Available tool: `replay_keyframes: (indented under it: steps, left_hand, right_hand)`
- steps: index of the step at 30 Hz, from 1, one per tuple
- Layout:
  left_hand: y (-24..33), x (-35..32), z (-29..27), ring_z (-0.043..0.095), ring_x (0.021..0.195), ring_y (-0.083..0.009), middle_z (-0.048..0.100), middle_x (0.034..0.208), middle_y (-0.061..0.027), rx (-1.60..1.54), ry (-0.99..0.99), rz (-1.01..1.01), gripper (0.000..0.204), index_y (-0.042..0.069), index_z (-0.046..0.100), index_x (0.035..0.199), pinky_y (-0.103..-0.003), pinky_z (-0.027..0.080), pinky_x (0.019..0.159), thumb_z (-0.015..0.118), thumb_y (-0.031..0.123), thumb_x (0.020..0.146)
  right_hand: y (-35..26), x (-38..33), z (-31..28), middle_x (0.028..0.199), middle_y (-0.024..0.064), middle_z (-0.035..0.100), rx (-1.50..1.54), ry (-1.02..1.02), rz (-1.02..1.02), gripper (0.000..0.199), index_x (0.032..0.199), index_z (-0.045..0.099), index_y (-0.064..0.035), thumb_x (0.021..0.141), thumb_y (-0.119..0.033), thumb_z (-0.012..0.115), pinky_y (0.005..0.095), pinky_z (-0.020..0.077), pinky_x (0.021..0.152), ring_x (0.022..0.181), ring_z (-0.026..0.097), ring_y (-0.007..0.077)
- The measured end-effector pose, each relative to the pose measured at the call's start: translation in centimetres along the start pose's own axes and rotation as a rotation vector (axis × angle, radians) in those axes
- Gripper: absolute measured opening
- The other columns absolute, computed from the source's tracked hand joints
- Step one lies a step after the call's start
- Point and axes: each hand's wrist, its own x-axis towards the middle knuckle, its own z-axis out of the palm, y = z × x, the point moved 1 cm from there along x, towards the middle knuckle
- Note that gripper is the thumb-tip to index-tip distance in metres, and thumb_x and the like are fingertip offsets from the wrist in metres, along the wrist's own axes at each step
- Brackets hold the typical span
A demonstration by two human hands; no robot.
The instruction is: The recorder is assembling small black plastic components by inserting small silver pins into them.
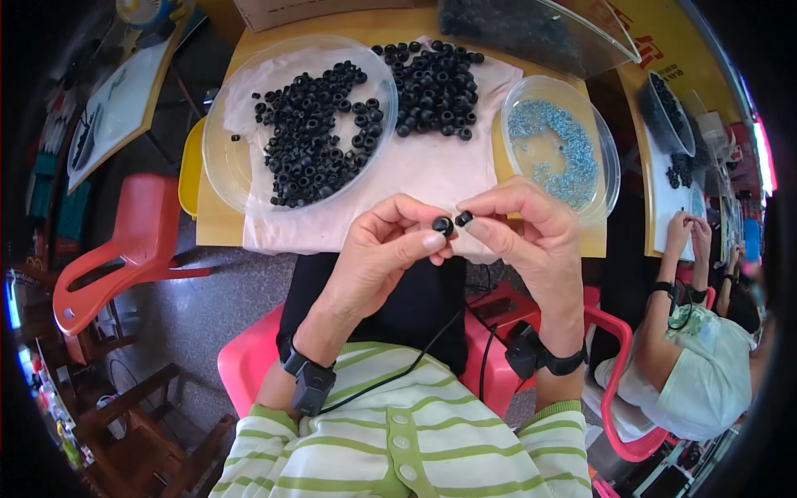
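Above the table's near edge, my two hands meet fingertip to fingertip. My left hand (375, 251) pinches a round black ring-shaped part (443, 225) between thumb and fingers, its opening tilted toward me. Close beside it, my right hand (531, 224) pinches a smaller black piece (464, 218). The two parts look slightly apart. Beyond my left hand lies a wide clear bowl (214, 166) with many black ring-shaped parts (303, 137). Another heap of rounder black parts (436, 87) sits on the pale pink cloth (432, 170). A clear oval tub (508, 137) holds tiny blue-silver pieces (573, 166).
A clear bin (531, 37) stands at the table's back, beside a cardboard box (307, 12). Left of the table is an orange-red chair (137, 220). Thin black cables (398, 365) run from my wristbands. At the right, another person (685, 357) works at a separate table.
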Motion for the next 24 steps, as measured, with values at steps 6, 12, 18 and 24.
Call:
replay_keyframes:
  steps: [6, 12, 18, 24]
  left_hand:
    - [0.02, -0.34, 0.23, 0.065, 0.084, -0.0151, 0.068, 0.098, -0.0110, 0.025, -0.002, -0.008, 0.017, 0.000, 0.062, 0.103, -0.028, 0.053, 0.076, 0.068, 0.002, 0.087]
    - [-0.27, -0.40, 0.06, 0.065, 0.083, -0.0158, 0.068, 0.097, -0.0113, 0.012, -0.023, -0.017, 0.016, 0.000, 0.063, 0.101, -0.028, 0.054, 0.076, 0.068, 0.002, 0.087]
    - [-0.32, -0.42, 0.04, 0.065, 0.082, -0.0154, 0.067, 0.097, -0.0110, -0.024, -0.051, -0.054, 0.015, 0.000, 0.063, 0.101, -0.028, 0.054, 0.076, 0.067, 0.003, 0.087]
    - [-0.34, -0.29, -0.21, 0.065, 0.084, -0.0148, 0.067, 0.099, -0.0106, -0.033, -0.050, -0.090, 0.016, 0.000, 0.064, 0.104, -0.027, 0.053, 0.077, 0.066, 0.004, 0.088]
  right_hand:
    - [-0.09, 0.20, -0.36, 0.085, 0.0023, 0.065, -0.094, -0.084, -0.032, 0.012, 0.097, 0.072, -0.0039, 0.085, -0.006, 0.071, 0.0189, 0.0430, 0.057, 0.069, 0.057, 0.0048]
    - [-0.06, 0.02, -0.68, 0.084, 0.0018, 0.064, -0.121, -0.117, 0.014, 0.013, 0.098, 0.072, -0.0041, 0.085, -0.007, 0.070, 0.0195, 0.0418, 0.057, 0.066, 0.056, 0.0051]
    - [0.17, -0.12, -0.40, 0.084, 0.0021, 0.064, -0.056, -0.106, 0.041, 0.013, 0.098, 0.072, -0.0035, 0.085, -0.005, 0.070, 0.0198, 0.0422, 0.060, 0.068, 0.054, 0.0052]
    - [0.42, -0.36, -0.75, 0.084, 0.0020, 0.064, -0.014, -0.068, 0.082, 0.013, 0.098, 0.072, -0.0032, 0.085, -0.004, 0.070, 0.0200, 0.0424, 0.062, 0.070, 0.055, 0.0049]
